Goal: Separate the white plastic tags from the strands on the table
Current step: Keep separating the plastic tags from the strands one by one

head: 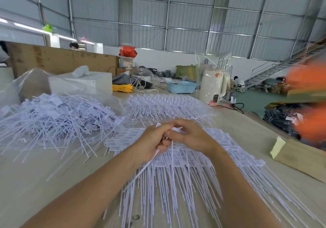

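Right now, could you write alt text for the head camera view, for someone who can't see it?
A person's left hand and right hand meet over a table, pinching white plastic tags with thin strands trailing toward the camera. Joined tag strips lie fanned beneath them, a loose heap of tags sits to the left, and a blue basket stands farther back.

Bare desk [40, 180] front-left, open room there; another bare strip runs along the right edge toward the cardboard piece [303, 157]. Centre blocked by rows of joined tags with strands [185, 171] fanning toward the viewer, loose tag pile [53, 120] fills the left, clear plastic bag [26, 86] and white box [82, 83] behind it. Far side crowded: more tag rows [165, 104], blue basket [181, 86], white kettle [211, 85], yellow cable [122, 87].
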